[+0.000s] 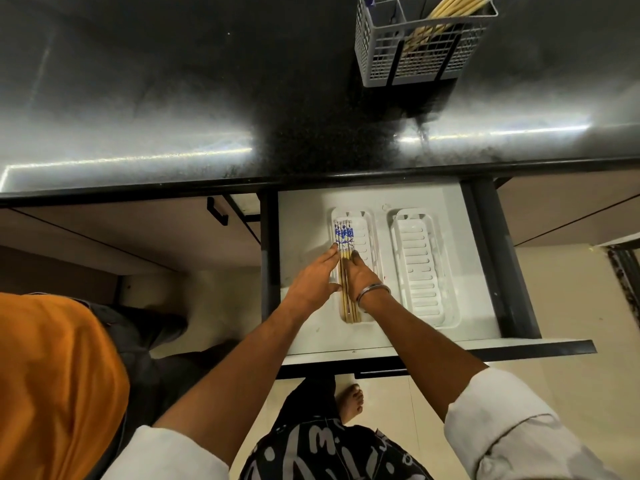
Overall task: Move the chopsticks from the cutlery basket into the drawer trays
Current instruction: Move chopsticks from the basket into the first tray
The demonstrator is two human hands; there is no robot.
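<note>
the drawer (304, 216) stands pulled out below the dark counter (173, 98), and 2 white slotted trays lie side by side on its pale floor. the left tray (367, 233) holds a bundle of chopsticks (346, 271), bamboo-coloured with blue-and-white patterned ends pointing toward the counter, lying lengthwise along the tray's left side. the right tray (419, 265) has only its slotted bottom showing.

both hands reach into the left tray. the left hand (311, 282) lies flat with straight fingers against the left side of the bundle, its fingertips near where the blue pattern begins. the right hand (363, 282) lies flat with straight fingers against the right side of the bundle, so the chopsticks sit sandwiched between the 2 hands. neither hand curls around the sticks; both are extended, pressing inward on the bundle. a metal bangle (374, 292) circles the right wrist, and white sleeves are pushed up on both forearms.

on the counter, at the far right, stands the grey mesh cutlery basket (415, 53). more chopsticks (453, 6) lean in its right compartment, their tops tilted to the right past the rim.

below the drawer a bare foot (349, 400) rests on the pale floor, beside dark patterned fabric. an orange cloth (52, 375) fills the lower left.
</note>
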